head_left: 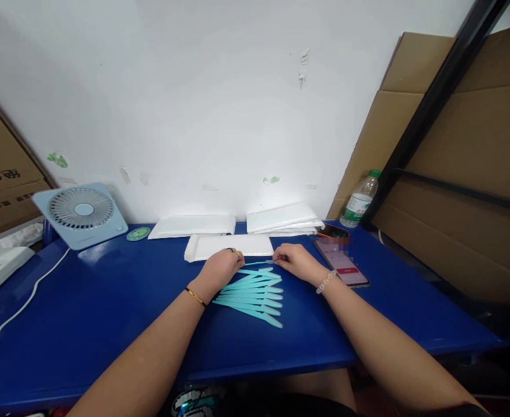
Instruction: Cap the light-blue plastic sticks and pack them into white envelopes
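Observation:
Between my two hands a thin turquoise eyebrow razor [256,263] is stretched level, just above the fanned row. My left hand [223,267] is closed on its handle end, with a ring and a dark band on the fingers. At the other end, the fingertips of my right hand [297,262] pinch the paler tip. Below them, several matching eyebrow razors [255,297] lie spread like a fan, their angled heads pointing right. Some handle ends are hidden by my left hand. Directly behind my hands lies a white padded envelope [211,246].
More white envelopes lie along the wall at left [194,225] and in a stack [283,219] at right. A phone [341,263] lies right of my right hand, near a bottle [361,200]. A blue fan [83,214] and its white cable [33,295] occupy the left side.

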`<state>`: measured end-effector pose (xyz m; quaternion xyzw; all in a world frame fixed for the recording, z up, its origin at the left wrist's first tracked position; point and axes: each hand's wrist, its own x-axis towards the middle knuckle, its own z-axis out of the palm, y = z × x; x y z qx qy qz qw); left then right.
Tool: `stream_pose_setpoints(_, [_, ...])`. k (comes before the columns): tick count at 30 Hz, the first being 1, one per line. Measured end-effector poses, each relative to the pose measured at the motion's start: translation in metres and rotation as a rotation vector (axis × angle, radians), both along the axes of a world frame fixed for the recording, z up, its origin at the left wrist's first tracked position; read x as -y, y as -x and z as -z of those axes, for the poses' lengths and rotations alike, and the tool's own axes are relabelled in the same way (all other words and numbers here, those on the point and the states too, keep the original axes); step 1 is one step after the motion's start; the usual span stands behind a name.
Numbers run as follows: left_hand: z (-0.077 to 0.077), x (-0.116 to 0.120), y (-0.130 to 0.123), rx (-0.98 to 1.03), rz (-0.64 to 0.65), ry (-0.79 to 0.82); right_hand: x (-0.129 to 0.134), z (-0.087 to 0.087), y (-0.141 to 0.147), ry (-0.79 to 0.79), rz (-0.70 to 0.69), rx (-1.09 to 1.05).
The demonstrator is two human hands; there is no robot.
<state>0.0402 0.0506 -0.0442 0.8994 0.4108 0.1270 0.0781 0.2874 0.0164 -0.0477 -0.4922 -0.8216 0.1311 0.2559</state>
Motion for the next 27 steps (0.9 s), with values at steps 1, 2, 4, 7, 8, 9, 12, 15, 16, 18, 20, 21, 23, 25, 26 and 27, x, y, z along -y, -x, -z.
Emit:
stream_pose_setpoints(1, [0.0, 0.0, 0.0, 0.003, 0.004, 0.006, 0.0, 0.0, 0.0, -0.004, 0.0, 0.0])
stream_pose_setpoints(2, [0.001, -0.001, 0.0, 0.008, 0.006, 0.011, -0.001, 0.001, 0.001, -0.011, 0.001, 0.001])
stream_pose_setpoints(4, [0.001, -0.001, 0.001, 0.022, 0.01, 0.016, -0.002, 0.002, 0.001, -0.028, 0.005, 0.006])
stream_pose_setpoints(7, [0.001, -0.002, 0.002, 0.031, 0.01, 0.018, -0.002, 0.002, 0.002, -0.036, 0.009, 0.015])
stream_pose_setpoints(8, [0.001, -0.002, 0.002, 0.029, 0.01, 0.02, -0.002, 0.002, 0.002, -0.035, 0.009, 0.016])
stream_pose_setpoints(9, [0.0, -0.002, 0.002, 0.025, 0.01, 0.023, -0.002, 0.002, 0.002, -0.034, 0.008, 0.015])
stream_pose_setpoints(12, [-0.001, -0.002, 0.002, 0.022, 0.014, 0.023, -0.001, 0.002, 0.005, -0.032, 0.0, 0.006])
stream_pose_setpoints(15, [0.001, -0.002, 0.0, 0.028, 0.035, 0.014, 0.0, 0.003, 0.01, -0.027, -0.022, 0.0])
stream_pose_setpoints(16, [0.002, -0.002, 0.0, 0.028, 0.046, 0.015, 0.0, 0.003, 0.013, -0.021, -0.03, 0.002])
stream_pose_setpoints(18, [0.003, -0.001, -0.002, 0.025, 0.056, 0.03, 0.001, 0.002, 0.016, -0.004, -0.041, 0.008])
stream_pose_setpoints(20, [0.001, 0.001, 0.0, 0.035, 0.048, 0.068, 0.003, -0.002, 0.018, 0.017, -0.047, 0.014])
stream_pose_setpoints(21, [-0.001, 0.003, 0.001, 0.049, 0.045, 0.092, 0.006, -0.005, 0.019, 0.027, -0.048, 0.015])
stream_pose_setpoints(23, [-0.007, 0.01, 0.006, 0.062, 0.07, 0.145, 0.015, -0.012, 0.021, 0.05, -0.049, 0.027])
stream_pose_setpoints(25, [-0.014, 0.02, 0.01, 0.026, 0.124, 0.171, 0.028, -0.019, 0.027, 0.078, -0.054, 0.083])
stream_pose_setpoints(26, [-0.017, 0.027, 0.011, -0.011, 0.146, 0.168, 0.037, -0.021, 0.031, 0.089, -0.059, 0.132])
stream_pose_setpoints(27, [-0.019, 0.034, 0.011, -0.051, 0.161, 0.154, 0.045, -0.021, 0.036, 0.093, -0.062, 0.19])
